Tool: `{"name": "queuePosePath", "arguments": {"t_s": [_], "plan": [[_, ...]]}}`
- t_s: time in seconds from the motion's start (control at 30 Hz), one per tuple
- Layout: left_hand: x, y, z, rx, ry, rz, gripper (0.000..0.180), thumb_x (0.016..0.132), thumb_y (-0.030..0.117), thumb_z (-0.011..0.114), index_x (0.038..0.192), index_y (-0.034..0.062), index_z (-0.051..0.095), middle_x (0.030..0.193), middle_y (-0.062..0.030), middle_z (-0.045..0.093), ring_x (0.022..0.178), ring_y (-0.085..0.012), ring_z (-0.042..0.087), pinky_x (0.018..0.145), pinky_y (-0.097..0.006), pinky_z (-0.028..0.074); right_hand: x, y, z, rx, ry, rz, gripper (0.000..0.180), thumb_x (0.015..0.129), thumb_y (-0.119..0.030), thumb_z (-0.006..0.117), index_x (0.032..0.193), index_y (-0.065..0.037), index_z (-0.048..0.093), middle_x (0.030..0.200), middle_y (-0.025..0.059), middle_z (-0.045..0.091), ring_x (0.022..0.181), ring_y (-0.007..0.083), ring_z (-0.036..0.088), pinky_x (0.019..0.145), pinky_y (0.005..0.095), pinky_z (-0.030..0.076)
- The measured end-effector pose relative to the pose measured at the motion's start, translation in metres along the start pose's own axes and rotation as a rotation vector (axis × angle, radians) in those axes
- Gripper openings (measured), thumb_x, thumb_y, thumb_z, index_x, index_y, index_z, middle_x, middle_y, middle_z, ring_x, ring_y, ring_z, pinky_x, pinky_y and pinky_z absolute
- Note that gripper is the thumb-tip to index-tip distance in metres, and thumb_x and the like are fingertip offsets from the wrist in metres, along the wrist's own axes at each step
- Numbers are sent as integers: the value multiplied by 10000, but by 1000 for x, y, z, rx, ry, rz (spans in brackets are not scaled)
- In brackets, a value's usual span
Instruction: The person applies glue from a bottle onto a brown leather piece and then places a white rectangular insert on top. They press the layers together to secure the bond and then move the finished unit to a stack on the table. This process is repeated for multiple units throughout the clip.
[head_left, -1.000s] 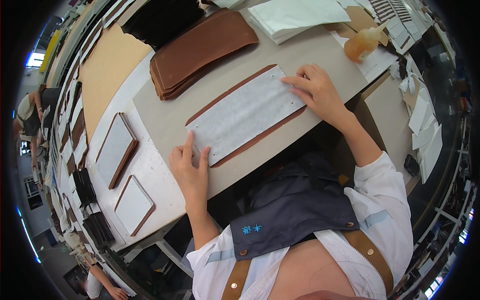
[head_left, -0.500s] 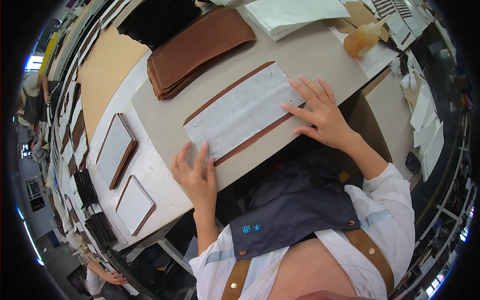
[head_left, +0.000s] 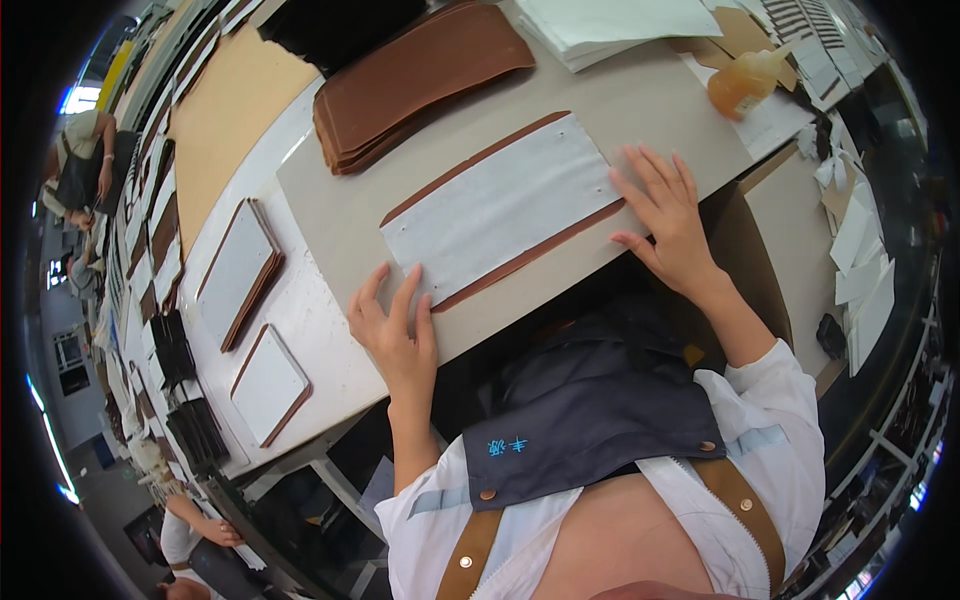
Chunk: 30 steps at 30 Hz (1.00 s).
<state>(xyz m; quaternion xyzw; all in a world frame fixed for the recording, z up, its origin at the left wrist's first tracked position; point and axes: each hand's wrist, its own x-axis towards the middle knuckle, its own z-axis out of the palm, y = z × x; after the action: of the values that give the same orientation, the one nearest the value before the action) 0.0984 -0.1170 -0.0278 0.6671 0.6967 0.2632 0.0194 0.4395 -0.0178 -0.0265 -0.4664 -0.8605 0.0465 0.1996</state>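
A pale grey-white rectangular sheet (head_left: 505,205) lies flat over a brown leather panel (head_left: 480,155), whose edges show along both long sides. Small holes or dots mark the sheet near its corners. My left hand (head_left: 398,325) rests at the near left corner, fingers apart, with the fingertips at the sheet's edge. At the right end, my right hand (head_left: 668,215) touches the sheet's edge with its fingers spread. Neither hand grips anything.
A stack of brown leather panels (head_left: 430,85) lies beyond the sheet, beside black material (head_left: 340,30). White sheets (head_left: 620,25) and a bottle of amber liquid (head_left: 740,88) are at the far right. Two smaller stacks of lined pieces (head_left: 238,270) lie left. Co-workers (head_left: 90,150) are at left.
My right hand has drawn its fingers closer together and shifted slightly toward the sheet's right edge. The left hand stays at its corner. The whole view has shifted a little.
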Motion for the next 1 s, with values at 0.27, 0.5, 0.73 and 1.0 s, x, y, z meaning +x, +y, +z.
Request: {"name": "queuePosePath", "arguments": {"t_s": [0.27,0.5,0.73,1.0], "plan": [[-5,-7,-3,-17,49,20,626,782,-141,467,1357,65,603,1396,-86,569,1359,-315,437,1140,-453,258,36,-39,8,89,-111,-155,934,879,-495,685,1554,23,299,1627,188,305,1530,342,245,1245,506,171],[-8,-7,-7,-55,103,-46,550,870,-92,437,1376,60,591,1376,-125,586,1347,-317,473,1159,-427,269,65,-110,35,272,-285,-423,1007,848,-565,666,1563,21,268,1641,188,266,1542,326,210,1256,509,142],[-8,-9,-4,-103,112,-30,627,774,-119,453,1367,39,580,1376,-107,581,1337,-324,464,1148,-450,262,69,-134,59,265,-301,-471,1008,848,-656,619,1545,11,327,1630,184,288,1539,312,217,1257,505,131],[-2,-6,-2,-166,36,7,583,848,-73,479,1418,34,539,1435,-130,545,1391,-347,426,1154,-481,283,72,-132,52,248,-300,-432,1046,832,-658,641,1556,17,302,1638,200,266,1548,331,184,1252,525,124]]}}
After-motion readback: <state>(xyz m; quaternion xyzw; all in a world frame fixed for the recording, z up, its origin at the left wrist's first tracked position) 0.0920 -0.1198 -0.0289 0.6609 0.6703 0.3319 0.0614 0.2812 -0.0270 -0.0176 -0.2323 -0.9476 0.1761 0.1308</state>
